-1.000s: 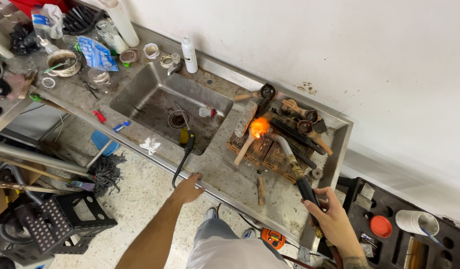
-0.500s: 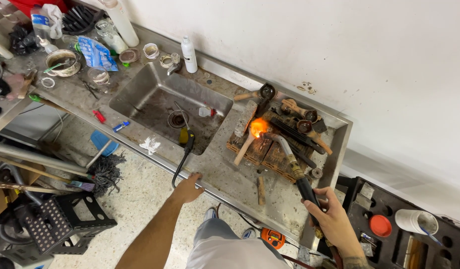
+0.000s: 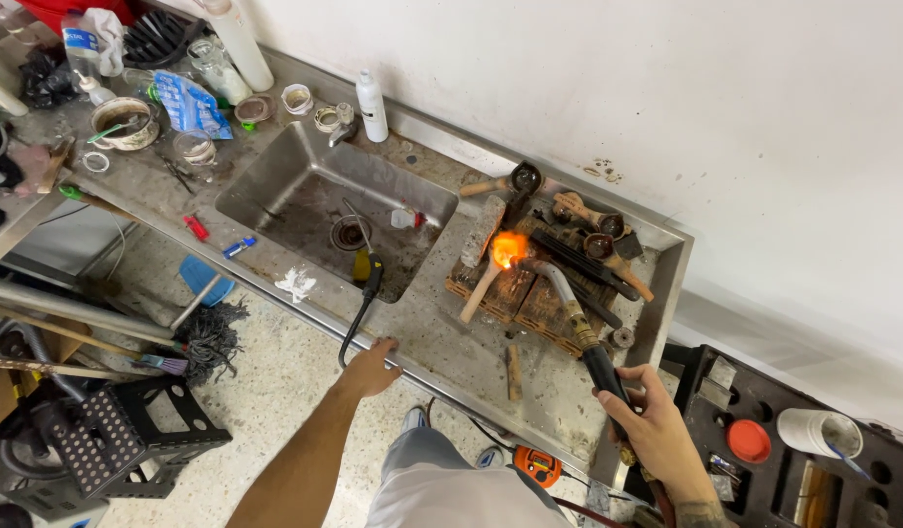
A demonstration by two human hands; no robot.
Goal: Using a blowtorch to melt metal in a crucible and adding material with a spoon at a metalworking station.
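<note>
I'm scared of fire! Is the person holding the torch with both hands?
No, only the right hand grips the torch; the left hand rests on the counter edge.

On the surface (image 3: 441,352) I see the sink (image 3: 305,196) left of the bricks (image 3: 529,298), the torch (image 3: 569,313) reaching over them from my right grip (image 3: 657,430), my left grip (image 3: 370,367) on the front edge, a bottle (image 3: 372,106) behind the sink.

wall (image 3: 617,88): plain white, scuffed, 12 to 3 o'clock | desk (image 3: 441,342): grimy stainless steel, running 10 to 5 o'clock, sunken sink (image 3: 275,191) at centre | floor (image 3: 275,391): speckled terrazzo, 7 o'clock | black perforated step stool (image 3: 109,440) at 8 o'clock | light: even, indoor
</note>
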